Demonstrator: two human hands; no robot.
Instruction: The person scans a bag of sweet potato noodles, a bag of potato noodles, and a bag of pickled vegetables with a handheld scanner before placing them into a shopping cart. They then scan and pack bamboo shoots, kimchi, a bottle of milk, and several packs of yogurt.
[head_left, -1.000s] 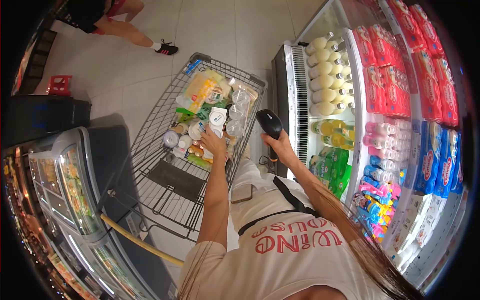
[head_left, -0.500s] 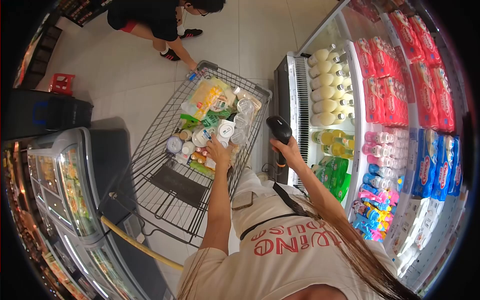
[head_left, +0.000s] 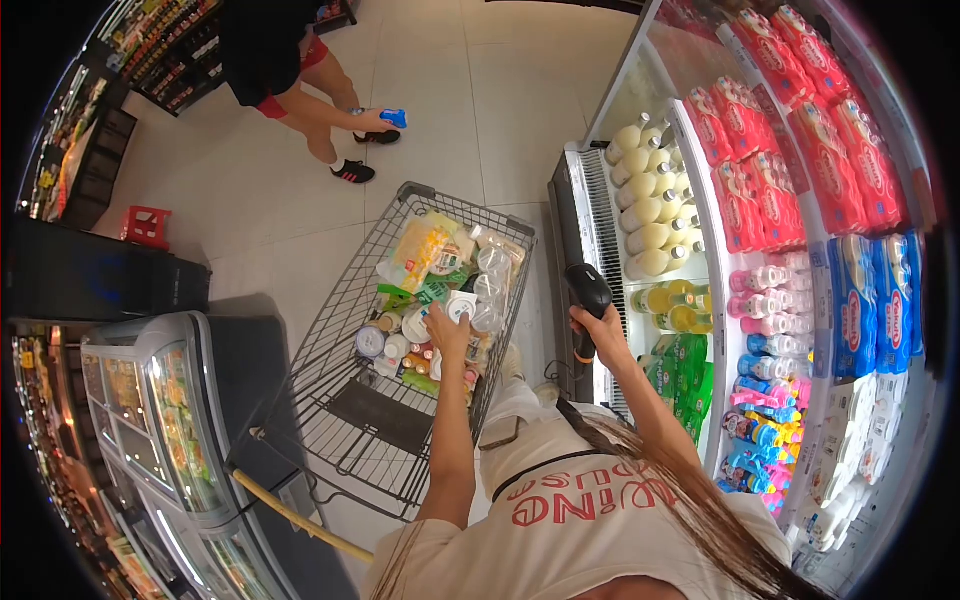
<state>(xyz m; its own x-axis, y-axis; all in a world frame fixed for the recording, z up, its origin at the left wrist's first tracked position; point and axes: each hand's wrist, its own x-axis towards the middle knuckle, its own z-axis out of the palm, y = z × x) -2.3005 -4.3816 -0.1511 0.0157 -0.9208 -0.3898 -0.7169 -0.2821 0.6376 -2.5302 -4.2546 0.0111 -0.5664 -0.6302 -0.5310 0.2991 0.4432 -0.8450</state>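
My left hand point(head_left: 447, 335) reaches down into a grey wire shopping cart point(head_left: 340, 290), its fingers spread over the groceries. Beside its fingertips lies a white round-lidded tub point(head_left: 461, 305). Around it are a yellow-and-clear packet point(head_left: 416, 252), clear plastic containers point(head_left: 491, 290), a jar with a pale lid point(head_left: 370, 342) and several small bottles. To the right of the cart, my right hand point(head_left: 598, 327) is wrapped round the handle of a black handheld scanner point(head_left: 588, 288), which points away from me.
A chiller shelf point(head_left: 715, 300) with milk bottles point(head_left: 650, 236), red packs and blue packs stands on the right. Glass-fronted freezers point(head_left: 180, 430) are at the left, near a yellow pole point(head_left: 300, 518). Beyond the cart a person point(head_left: 320, 100) holds a blue item point(head_left: 394, 118); a red stool point(head_left: 147, 226) stands left.
The person beyond the cart has drawn their hand away from its front edge and now holds the blue item in the open. The cart appears lower in view. My right hand still grips the scanner.
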